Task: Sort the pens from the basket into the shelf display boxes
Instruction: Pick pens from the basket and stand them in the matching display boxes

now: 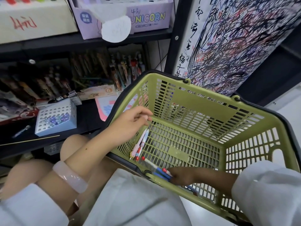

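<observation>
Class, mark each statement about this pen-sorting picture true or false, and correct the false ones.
1. The basket is green. True.
2. The right hand reaches into the basket at blue pens. True.
3. The left hand grips the basket's handle. False: it hovers over the basket's left rim, fingers relaxed, holding nothing.
4. The basket is full of pens. False: only a few pens lie in it, at its left and near edges.
5. A purple box marked UNICORN stands on the upper shelf. True.
6. The left wrist is bare. False: it wears a pale bangle.
</observation>
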Motion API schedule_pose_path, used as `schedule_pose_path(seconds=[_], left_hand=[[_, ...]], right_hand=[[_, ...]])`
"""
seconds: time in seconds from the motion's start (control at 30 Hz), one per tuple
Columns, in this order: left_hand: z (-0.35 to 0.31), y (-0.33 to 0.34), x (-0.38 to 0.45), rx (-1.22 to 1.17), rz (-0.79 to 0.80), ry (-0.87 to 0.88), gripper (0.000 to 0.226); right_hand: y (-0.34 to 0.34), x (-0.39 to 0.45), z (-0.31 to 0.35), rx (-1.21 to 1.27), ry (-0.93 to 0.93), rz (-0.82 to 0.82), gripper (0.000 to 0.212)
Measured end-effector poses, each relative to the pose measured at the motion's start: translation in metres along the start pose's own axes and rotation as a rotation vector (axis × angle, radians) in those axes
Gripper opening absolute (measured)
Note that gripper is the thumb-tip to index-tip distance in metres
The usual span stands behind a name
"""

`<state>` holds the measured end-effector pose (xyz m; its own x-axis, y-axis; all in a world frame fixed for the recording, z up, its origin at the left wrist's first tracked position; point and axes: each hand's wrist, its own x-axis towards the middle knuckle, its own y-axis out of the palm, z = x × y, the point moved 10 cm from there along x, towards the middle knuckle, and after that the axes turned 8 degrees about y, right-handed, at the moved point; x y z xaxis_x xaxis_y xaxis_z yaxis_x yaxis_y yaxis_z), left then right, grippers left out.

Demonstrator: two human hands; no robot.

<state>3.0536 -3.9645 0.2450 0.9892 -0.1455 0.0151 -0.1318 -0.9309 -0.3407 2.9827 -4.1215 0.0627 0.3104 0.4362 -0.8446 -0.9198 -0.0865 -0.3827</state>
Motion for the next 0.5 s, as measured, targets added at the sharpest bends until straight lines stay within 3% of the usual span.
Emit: schedule_pose_path(seconds=[0.07, 0.17, 0.27, 0.33, 0.43, 0.5], left_hand=[[0.0, -0.005, -0.001, 0.002, -0.037, -0.005, 0.025], [0.0, -0.013, -0.002, 0.012, -0.09, -0.026, 0.026], [-0.004, -0.022, -0.007, 0.022, -0.164, -0.023, 0.029], [-0.015, -0.039, -0.015, 0.104, -0.294, 0.055, 0.031], [-0.028, -0.068, -0.028, 0.424, -0.48, 0.16, 0.021], [-0.012, -0.077, -0.027, 0.442, -0.48, 0.054, 0.026]], right_hand=[[-0.019, -0.007, 0.0, 0.133, 0.022, -0.037, 0.012], [-0.072, -0.015, 0.006, 0.37, 0.029, -0.227, 0.024], [-0.1, -0.005, 0.014, 0.849, 0.041, -0.335, 0.019], [-0.096, 0.015, 0.026, 1.041, 0.092, -0.351, 0.012], [-0.082, 0.049, 0.04, 1.111, 0.189, -0.433, 0.006], [-0.076, 0.058, 0.045, 1.054, 0.262, -0.489, 0.012]])
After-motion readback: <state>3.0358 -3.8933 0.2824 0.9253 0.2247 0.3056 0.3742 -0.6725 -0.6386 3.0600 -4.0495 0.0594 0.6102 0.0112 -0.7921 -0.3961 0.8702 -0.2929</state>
